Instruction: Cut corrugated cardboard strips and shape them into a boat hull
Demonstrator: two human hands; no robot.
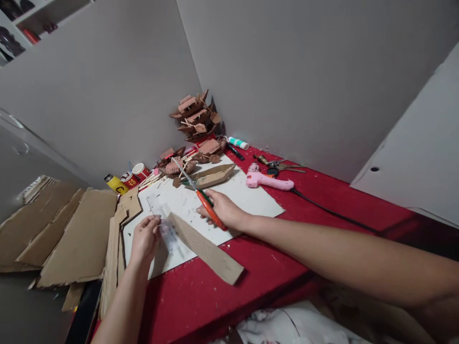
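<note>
My left hand [145, 236] pinches the edge of a clear plastic sheet [172, 239] above the white board [251, 196]. In my right hand [224, 210] is a pair of scissors [206, 204] with orange handles, its blades pointing up and left toward the boats. Between the hands lies a strip of ribbed cardboard [204, 248], its near end over the red table. Just beyond the scissors rests an open cardboard boat hull [215, 177]. The fingertips of my right hand are partly hidden behind the handles.
A pink glue gun [268, 181] with a black cord lies right on the red table [322, 210]. Finished model boats [195, 114] are stacked in the corner. Cardboard sheets [77, 234] lean at left. Paper cups [140, 170] and a yellow bottle [116, 184] stand behind.
</note>
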